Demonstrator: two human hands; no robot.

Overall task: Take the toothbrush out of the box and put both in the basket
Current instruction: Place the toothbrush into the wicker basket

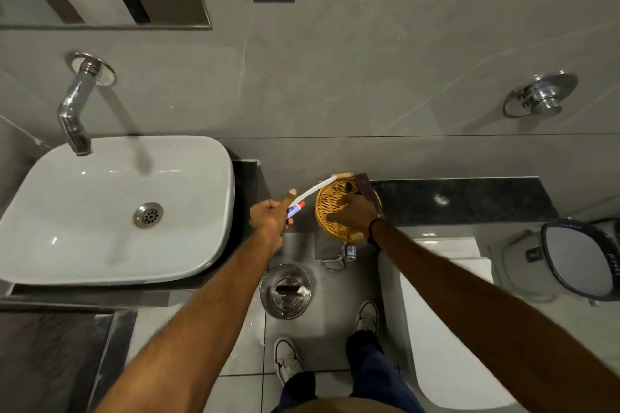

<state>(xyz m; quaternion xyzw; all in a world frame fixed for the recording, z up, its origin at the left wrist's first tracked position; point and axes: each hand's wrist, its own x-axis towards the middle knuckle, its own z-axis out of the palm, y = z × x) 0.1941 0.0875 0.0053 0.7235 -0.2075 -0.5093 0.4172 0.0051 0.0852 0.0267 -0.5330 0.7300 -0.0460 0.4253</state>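
Note:
A round wicker basket (330, 208) sits on the dark counter against the wall. My left hand (271, 216) is closed on a white toothbrush (315, 189) and a small blue-and-white tube with a red cap (297, 208). The brush slants up to the right, its tip reaching the basket's far left rim. My right hand (357, 216) lies palm down over the basket with fingers spread to the left. A dark purple box (364, 186) stands at the basket's far right rim, partly behind that hand. Whether the hand touches the box is unclear.
A white basin (110, 211) with a chrome tap (75, 111) fills the left. The dark counter (469, 198) runs right of the basket. Below are a small wall faucet (349, 250), a steel bin (285, 292) on the floor, a white toilet (446, 312), and my shoes.

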